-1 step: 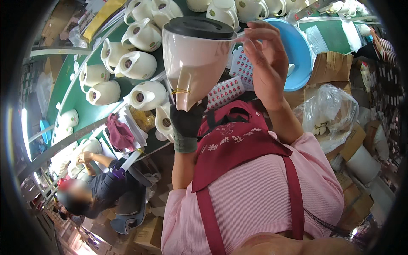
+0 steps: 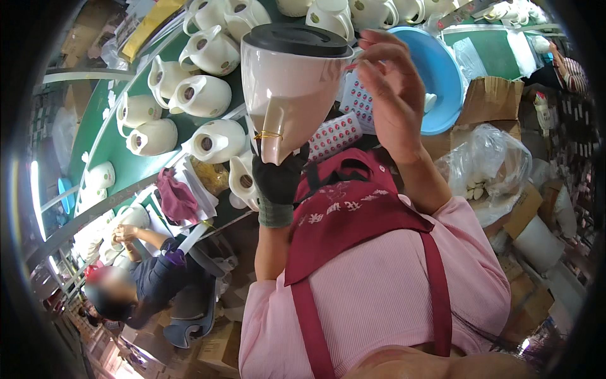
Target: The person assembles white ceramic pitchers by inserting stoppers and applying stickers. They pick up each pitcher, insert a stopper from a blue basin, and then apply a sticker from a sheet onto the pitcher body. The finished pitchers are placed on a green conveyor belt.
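My left hand [image 2: 278, 177], in a black glove, grips the handle of a pale pink-white plastic jug [image 2: 287, 88] with a dark lid and holds it upright close to the camera. A thin gold band circles the handle just above the glove. My bare right hand [image 2: 394, 95] is raised to the right of the jug's rim, its fingers loosely apart and nothing clearly between them. Behind both hands lie sheets of small red-and-white stickers [image 2: 338, 136].
Several white jugs [image 2: 199, 95] lie on a green conveyor belt [image 2: 117, 142] at upper left. A blue basin [image 2: 442, 76], a cardboard box [image 2: 492, 98] and a clear plastic bag [image 2: 492, 164] are on the right. A maroon cloth [image 2: 177, 199] hangs at the belt's edge. A seated co-worker [image 2: 151, 284] is at lower left.
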The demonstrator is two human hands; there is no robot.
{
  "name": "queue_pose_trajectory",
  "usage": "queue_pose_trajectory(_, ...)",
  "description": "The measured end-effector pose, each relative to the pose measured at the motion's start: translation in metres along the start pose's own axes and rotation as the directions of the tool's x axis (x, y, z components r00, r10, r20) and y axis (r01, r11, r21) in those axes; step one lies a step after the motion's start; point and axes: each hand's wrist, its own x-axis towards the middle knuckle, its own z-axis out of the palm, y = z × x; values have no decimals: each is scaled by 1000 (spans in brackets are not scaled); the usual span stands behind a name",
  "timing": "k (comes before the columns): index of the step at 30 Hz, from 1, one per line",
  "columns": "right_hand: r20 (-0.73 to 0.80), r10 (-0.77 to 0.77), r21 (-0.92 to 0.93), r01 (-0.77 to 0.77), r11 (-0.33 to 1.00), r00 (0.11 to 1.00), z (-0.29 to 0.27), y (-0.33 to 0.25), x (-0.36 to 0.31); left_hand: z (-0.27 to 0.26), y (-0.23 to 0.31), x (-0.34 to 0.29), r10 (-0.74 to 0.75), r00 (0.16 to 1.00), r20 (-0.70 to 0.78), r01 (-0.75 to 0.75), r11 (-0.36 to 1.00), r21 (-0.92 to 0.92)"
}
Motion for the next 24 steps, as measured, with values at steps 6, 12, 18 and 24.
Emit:
queue_pose_trajectory(6, 75, -1, -274, 22, 961, 997, 15, 11, -10, 15, 12, -6, 236, 965, -118, -123, 796, 593)
queue_pose_trajectory(12, 76, -12, -443, 44, 895, 997, 20, 23, -7, 20, 23, -9, 397, 908, -133, -134, 577, 805)
queue_pose_trajectory(18, 58, -34, -489, 58, 870, 998, 23, 29, -7, 21, 23, -6, 423, 901, -98, -171, 554, 815)
queue_pose_trajectory(24, 21, -95, -488, 93, 868, 995, 27, 37, -4, 18, 20, -6, 382, 921, -73, -193, 613, 766)
